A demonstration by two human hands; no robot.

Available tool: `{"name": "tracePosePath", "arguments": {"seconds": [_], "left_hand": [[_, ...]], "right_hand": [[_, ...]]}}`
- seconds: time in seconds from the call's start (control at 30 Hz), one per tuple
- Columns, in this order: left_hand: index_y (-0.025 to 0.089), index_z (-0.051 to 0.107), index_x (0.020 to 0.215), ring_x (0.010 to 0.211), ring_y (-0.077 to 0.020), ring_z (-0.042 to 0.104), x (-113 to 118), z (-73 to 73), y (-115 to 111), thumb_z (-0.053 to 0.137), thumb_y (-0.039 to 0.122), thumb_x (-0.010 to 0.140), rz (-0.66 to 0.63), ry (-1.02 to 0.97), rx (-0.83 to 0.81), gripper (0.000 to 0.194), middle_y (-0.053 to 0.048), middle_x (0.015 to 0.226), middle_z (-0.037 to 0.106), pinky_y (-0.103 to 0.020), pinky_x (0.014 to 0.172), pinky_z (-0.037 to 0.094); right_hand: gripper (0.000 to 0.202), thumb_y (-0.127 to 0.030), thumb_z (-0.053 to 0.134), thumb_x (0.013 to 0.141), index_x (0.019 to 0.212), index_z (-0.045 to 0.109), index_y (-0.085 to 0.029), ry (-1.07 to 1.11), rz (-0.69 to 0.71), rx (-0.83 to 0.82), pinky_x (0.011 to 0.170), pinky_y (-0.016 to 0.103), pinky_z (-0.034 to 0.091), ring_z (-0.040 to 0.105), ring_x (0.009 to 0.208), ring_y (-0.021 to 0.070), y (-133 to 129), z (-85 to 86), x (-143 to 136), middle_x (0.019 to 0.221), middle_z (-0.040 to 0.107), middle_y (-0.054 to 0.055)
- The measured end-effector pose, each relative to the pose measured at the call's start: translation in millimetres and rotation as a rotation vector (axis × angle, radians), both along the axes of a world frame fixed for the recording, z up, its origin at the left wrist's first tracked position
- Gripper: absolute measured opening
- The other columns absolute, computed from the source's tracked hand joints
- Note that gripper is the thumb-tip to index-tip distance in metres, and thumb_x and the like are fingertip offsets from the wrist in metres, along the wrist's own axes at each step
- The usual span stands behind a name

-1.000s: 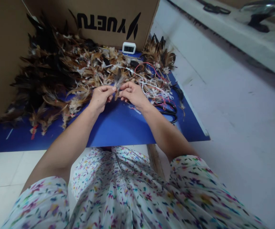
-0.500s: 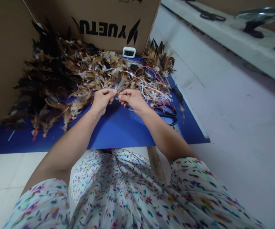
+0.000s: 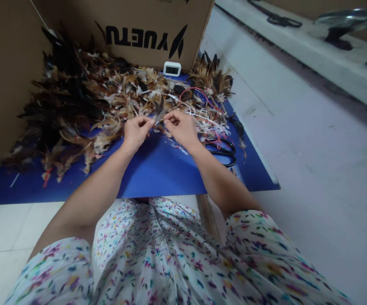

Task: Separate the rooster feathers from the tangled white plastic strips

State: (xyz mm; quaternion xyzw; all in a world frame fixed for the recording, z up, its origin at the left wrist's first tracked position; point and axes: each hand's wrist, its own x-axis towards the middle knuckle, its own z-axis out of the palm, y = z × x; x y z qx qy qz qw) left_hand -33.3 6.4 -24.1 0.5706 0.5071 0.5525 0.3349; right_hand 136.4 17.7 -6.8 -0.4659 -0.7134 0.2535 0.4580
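Note:
My left hand [image 3: 137, 132] pinches the base of a small dark feather [image 3: 159, 106] between thumb and forefinger, above the blue tabletop [image 3: 158, 173]. Just to the right of the feather, my right hand [image 3: 182, 128] has its thumb and fingertips drawn together in a pinch. What sits between those fingertips, if anything, is too small to make out. Behind both hands spreads a heap of brown, tan and black feathers [image 3: 84, 91]. White ties [image 3: 210, 123] lie in a tangle to the right of my right hand.
Black-handled scissors [image 3: 229, 152] rest on the right, beside a red string [image 3: 202, 91]. A small white digital clock [image 3: 172, 69] stands at the back against a cardboard box [image 3: 151, 21]. Another feather bunch [image 3: 213, 78] lies at the back right, near the pale wall [image 3: 298, 127].
My right hand has moved slightly right and up, apart from my left. My left hand stays nearly in place with the feather. A pale scrap on the tabletop is now uncovered.

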Motion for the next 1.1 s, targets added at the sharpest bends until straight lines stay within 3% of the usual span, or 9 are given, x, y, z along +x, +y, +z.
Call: {"name": "tracePosePath", "arguments": {"seconds": [0.2, 0.4, 1.1], "left_hand": [[0.018, 0.07, 0.065, 0.042, -0.0087, 0.046, -0.8, 4.5, -3.0, 0.068, 0.024, 0.082, 0.05, 0.202, 0.08, 0.017, 0.005, 0.045, 0.053, -0.023, 0.053, 0.038], [0.018, 0.07, 0.063, 0.043, -0.0096, 0.045, 2.5, 11.1, -7.1, 0.069, 0.018, 0.079, 0.057, 0.22, 0.082, 0.016, 0.005, 0.044, 0.052, -0.023, 0.056, 0.037], [0.019, 0.073, 0.063, 0.043, -0.0092, 0.045, 4.5, 11.0, -8.4, 0.07, 0.016, 0.078, 0.035, 0.232, 0.06, 0.015, 0.004, 0.043, 0.053, -0.023, 0.054, 0.035]], "right_hand": [[0.012, -0.013, 0.056, 0.085, 0.083, 0.066, -0.019, -0.189, -0.024, 0.122, 0.081, 0.032, 0.048, 0.06, 0.077, 0.0154, -8.3, 4.1, -0.4, 0.079, 0.067, 0.001], [0.013, -0.013, 0.055, 0.088, 0.085, 0.065, -0.021, -0.238, -0.023, 0.129, 0.086, 0.035, 0.049, 0.062, 0.084, 0.0188, -10.3, 5.0, -0.5, 0.084, 0.069, 0.004], [0.01, -0.015, 0.055, 0.088, 0.083, 0.063, -0.02, -0.252, 0.006, 0.105, 0.077, 0.03, 0.045, 0.058, 0.075, 0.0157, -10.0, 2.4, -2.9, 0.078, 0.064, 0.002]]}}
